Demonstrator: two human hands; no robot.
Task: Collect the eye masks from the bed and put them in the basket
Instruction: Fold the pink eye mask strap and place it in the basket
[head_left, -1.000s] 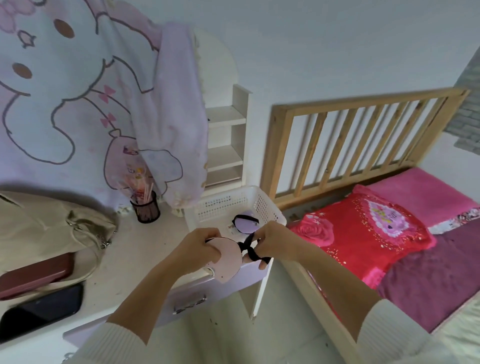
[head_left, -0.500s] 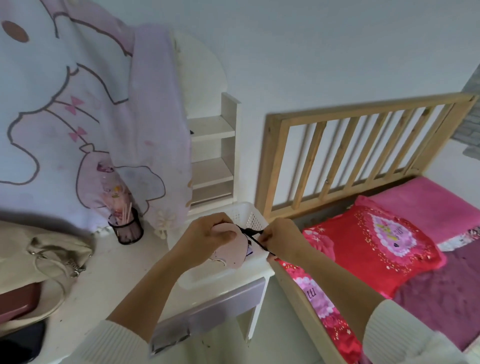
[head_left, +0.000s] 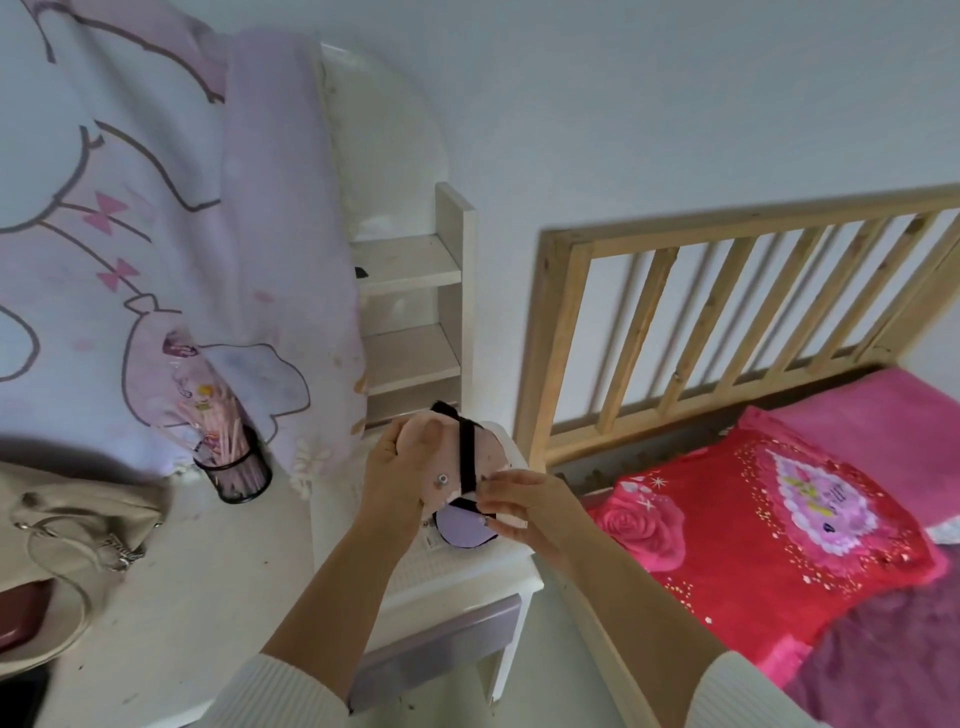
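At nine o'clock a beige fabric handbag (head_left: 62, 525) with a metal chain lies on the white surface (head_left: 197, 587), and a dark mesh pen cup (head_left: 234, 467) full of pink sticks stands just beyond it, under a hanging lilac blanket printed with a cartoon rabbit (head_left: 156, 218). Towards twelve o'clock a small white shelf unit (head_left: 415, 312) rises against the wall.

At the centre the person's left hand (head_left: 395, 483) is closed around the left half of a pale pink fabric eye mask (head_left: 480, 457), thumb across its front, holding it upright above a white perforated plastic basket (head_left: 415, 566) that sits on the right end of the surface. A black elastic strap (head_left: 466, 452) runs top to bottom across the pink mask. The right hand (head_left: 524, 506) pinches the lower end of that strap and the mask's lower edge between thumb and fingers, so both hands have a grip on the same mask. Directly beneath the hands, a lilac eye mask with black trim (head_left: 462, 525) lies inside the basket.

From two to four o'clock a slatted pale wooden headboard (head_left: 727, 322) stands at the head of the bed, where a red pillow with a rose print (head_left: 769, 540) lies against a pink pillow (head_left: 883, 415), with a purple cover (head_left: 893, 670) at five o'clock.
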